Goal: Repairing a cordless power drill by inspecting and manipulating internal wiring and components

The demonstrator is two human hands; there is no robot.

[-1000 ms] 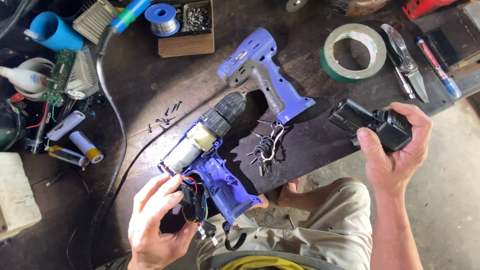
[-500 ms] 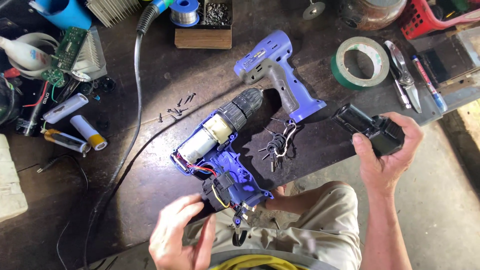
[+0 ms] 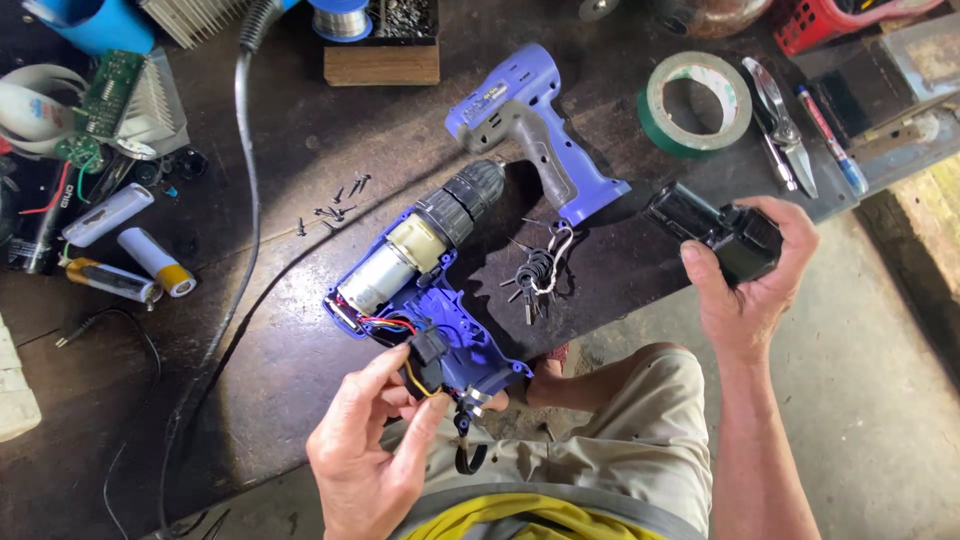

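At the near edge of the table (image 3: 300,120), the opened drill half (image 3: 420,290), shell cover (image 3: 535,135) already removed, is being steadied by the left hand (image 3: 365,450), grip clamped on its black switch (image 3: 425,360); the battery pack (image 3: 720,235) is being clasped by the right hand (image 3: 750,275), unfitted.

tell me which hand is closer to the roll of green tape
Right. The right hand holds a black battery pack just below the green tape roll; the left hand is far down-left, at the opened drill half.
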